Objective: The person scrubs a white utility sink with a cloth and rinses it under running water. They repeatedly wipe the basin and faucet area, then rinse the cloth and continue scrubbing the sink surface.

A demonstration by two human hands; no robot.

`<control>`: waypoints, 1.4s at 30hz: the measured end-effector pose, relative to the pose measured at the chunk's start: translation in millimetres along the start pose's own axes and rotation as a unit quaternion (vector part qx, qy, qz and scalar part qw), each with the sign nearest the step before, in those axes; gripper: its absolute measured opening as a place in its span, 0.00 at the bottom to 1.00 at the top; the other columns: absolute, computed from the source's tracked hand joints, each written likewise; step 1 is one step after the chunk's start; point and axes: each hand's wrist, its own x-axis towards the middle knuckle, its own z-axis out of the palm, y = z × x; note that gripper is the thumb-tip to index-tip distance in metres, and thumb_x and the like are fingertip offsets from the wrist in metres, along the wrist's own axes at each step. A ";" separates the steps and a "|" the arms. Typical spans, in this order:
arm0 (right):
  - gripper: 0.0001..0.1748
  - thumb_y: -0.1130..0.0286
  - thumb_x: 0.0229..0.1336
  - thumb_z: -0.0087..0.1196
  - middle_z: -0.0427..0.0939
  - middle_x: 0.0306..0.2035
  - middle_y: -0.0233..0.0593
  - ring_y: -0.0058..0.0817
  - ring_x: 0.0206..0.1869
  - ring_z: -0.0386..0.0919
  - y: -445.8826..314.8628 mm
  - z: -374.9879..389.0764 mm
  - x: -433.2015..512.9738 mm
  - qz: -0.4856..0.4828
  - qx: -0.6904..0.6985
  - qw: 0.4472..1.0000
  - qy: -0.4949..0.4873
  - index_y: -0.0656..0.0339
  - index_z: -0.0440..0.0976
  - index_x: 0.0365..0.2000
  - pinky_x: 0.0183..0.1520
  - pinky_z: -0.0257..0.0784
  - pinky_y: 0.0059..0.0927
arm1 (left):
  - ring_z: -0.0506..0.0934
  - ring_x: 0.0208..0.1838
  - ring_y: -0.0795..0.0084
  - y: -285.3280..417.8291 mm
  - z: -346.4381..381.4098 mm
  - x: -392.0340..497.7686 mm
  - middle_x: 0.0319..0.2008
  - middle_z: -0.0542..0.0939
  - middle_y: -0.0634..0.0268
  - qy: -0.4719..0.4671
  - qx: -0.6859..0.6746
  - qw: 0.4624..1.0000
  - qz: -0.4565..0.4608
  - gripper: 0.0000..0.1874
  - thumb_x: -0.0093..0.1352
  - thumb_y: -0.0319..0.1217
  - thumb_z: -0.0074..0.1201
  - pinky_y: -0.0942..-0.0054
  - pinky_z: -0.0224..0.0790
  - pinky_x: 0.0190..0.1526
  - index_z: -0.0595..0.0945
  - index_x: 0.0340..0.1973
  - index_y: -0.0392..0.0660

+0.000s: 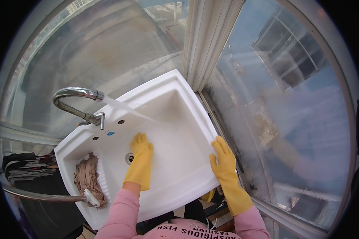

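Note:
Both of my hands wear yellow rubber gloves. My left hand (141, 149) is inside the white ceramic sink (179, 206), palm down over the basin floor, and holds nothing. It partly covers the metal drain (129, 158). My right hand (224, 158) rests on the sink's right rim, its thumb apart from the fingers. From the chrome gooseneck faucet (77, 92), a stream of water (128, 107) runs into the far part of the basin. A brown cloth mop head (88, 177) lies on the ribbed washboard (101, 176) at the left, joined to a metal handle (48, 196) by a white plastic connector (91, 198).
Glass panes (113, 44) rise behind and to the right of the sink, meeting at a pale window frame (209, 38). On the left, folded items (30, 164) lie on a dark surface (45, 206). Below the right rim is a yellow object (208, 195), partly hidden.

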 end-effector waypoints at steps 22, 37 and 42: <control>0.25 0.79 0.55 0.62 0.75 0.65 0.49 0.49 0.64 0.75 -3.1 6.3 -2.6 -0.015 -0.016 1.000 0.020 0.60 0.77 0.55 0.67 0.71 0.43 | 0.77 0.58 0.51 60.1 3.5 -100.1 0.51 0.82 0.58 -0.044 -0.154 0.897 0.413 0.15 0.68 0.31 0.54 0.52 0.69 0.61 0.82 0.50 0.49; 0.27 0.76 0.55 0.62 0.73 0.67 0.44 0.48 0.65 0.74 2.9 8.5 -4.7 0.016 -0.042 0.999 -0.002 0.57 0.75 0.57 0.66 0.72 0.44 | 0.80 0.55 0.51 124.3 -3.9 -35.7 0.52 0.84 0.56 -0.050 -0.266 0.879 0.393 0.15 0.71 0.30 0.51 0.56 0.73 0.59 0.83 0.51 0.46; 0.26 0.76 0.56 0.62 0.74 0.67 0.44 0.48 0.65 0.74 4.2 10.7 -4.0 0.013 -0.041 0.999 0.003 0.57 0.75 0.57 0.66 0.72 0.44 | 0.82 0.53 0.52 156.2 -4.7 -66.2 0.47 0.87 0.56 -0.256 -0.116 0.827 0.487 0.13 0.66 0.31 0.57 0.56 0.77 0.54 0.86 0.46 0.45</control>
